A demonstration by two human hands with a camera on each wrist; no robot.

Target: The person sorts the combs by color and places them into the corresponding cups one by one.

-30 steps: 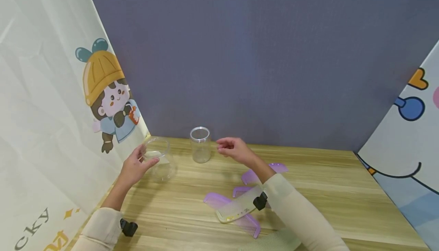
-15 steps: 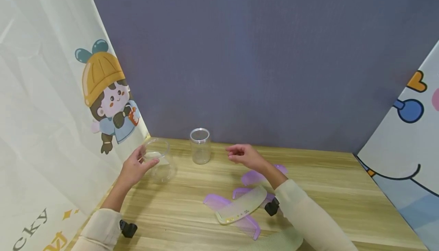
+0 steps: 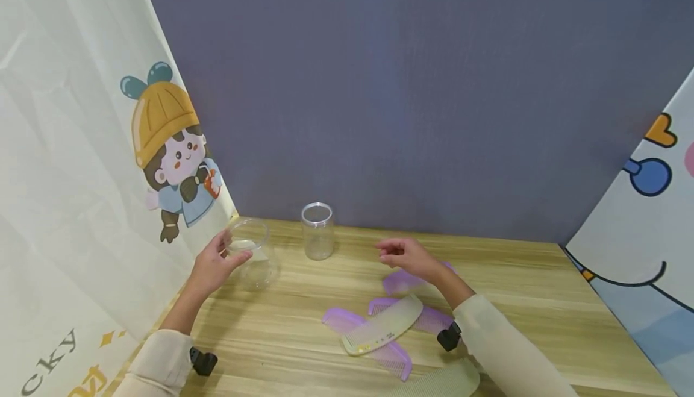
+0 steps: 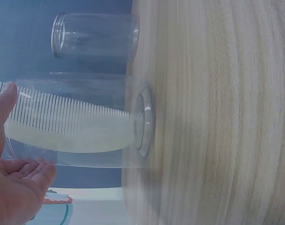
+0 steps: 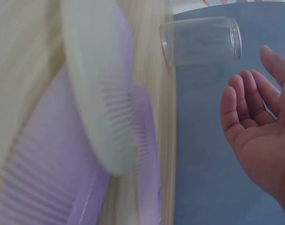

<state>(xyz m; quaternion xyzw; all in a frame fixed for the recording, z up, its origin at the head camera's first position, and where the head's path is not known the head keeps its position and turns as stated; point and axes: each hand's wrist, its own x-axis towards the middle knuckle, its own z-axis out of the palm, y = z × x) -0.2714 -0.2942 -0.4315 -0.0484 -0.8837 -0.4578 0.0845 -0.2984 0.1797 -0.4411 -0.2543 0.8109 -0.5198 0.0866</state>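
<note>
"What's changed?"
"The right hand [image 3: 409, 256], fingers loosely curled, holding nothing, sits further right in the frame."
"And the left hand [image 3: 214, 267]?"
"Still grips the larger jar [image 3: 258, 271], lower left, pale comb [image 4: 72, 140] inside."

Colourless clear jar [image 3: 259, 271] at the person's left fingers [image 4: 39, 174], pale green comb [image 4: 72, 142] inside it, purple comb [image 3: 400, 281] nearest the right fingers [image 5: 229, 108], yellow-flecked greenish comb [image 3: 386, 325] farther from them, cream sleeves [image 3: 501, 340] behind both, yellow-brown streaked table [image 3: 520, 300] beneath, slate-blue wall [image 3: 406, 96] beyond.
</note>
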